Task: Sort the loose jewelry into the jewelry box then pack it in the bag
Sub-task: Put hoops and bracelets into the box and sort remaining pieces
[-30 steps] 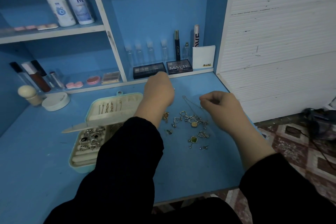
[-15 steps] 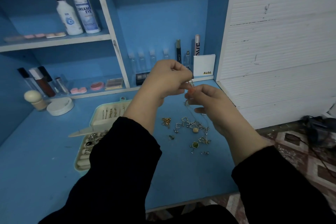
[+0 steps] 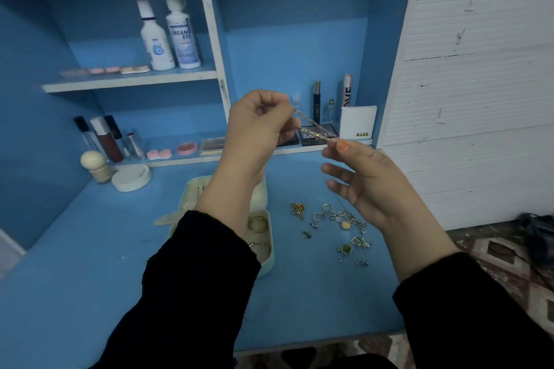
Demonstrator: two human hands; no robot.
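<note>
A thin gold chain (image 3: 313,124) is stretched in the air between both hands, above the blue desk. My left hand (image 3: 259,126) pinches its upper end with curled fingers. My right hand (image 3: 359,171) pinches the lower end between thumb and forefinger, its other fingers spread. Under my left forearm lies the open mint jewelry box (image 3: 266,260), mostly hidden, with two gold rings showing in its compartments. Loose jewelry (image 3: 338,220), several small gold and silver pieces, is scattered on the desk to the right of the box.
The blue desk (image 3: 90,263) backs onto shelves holding two white bottles (image 3: 169,36), lip products (image 3: 103,138), palettes and a white "NUDE" box (image 3: 358,123). A round white jar (image 3: 131,177) and a cream brush stand at the back left. A patterned rug lies right of the desk.
Both hands rose from the desk, met, then drew apart with the chain pulled taut between them. The view tilted upward, showing more shelf.
</note>
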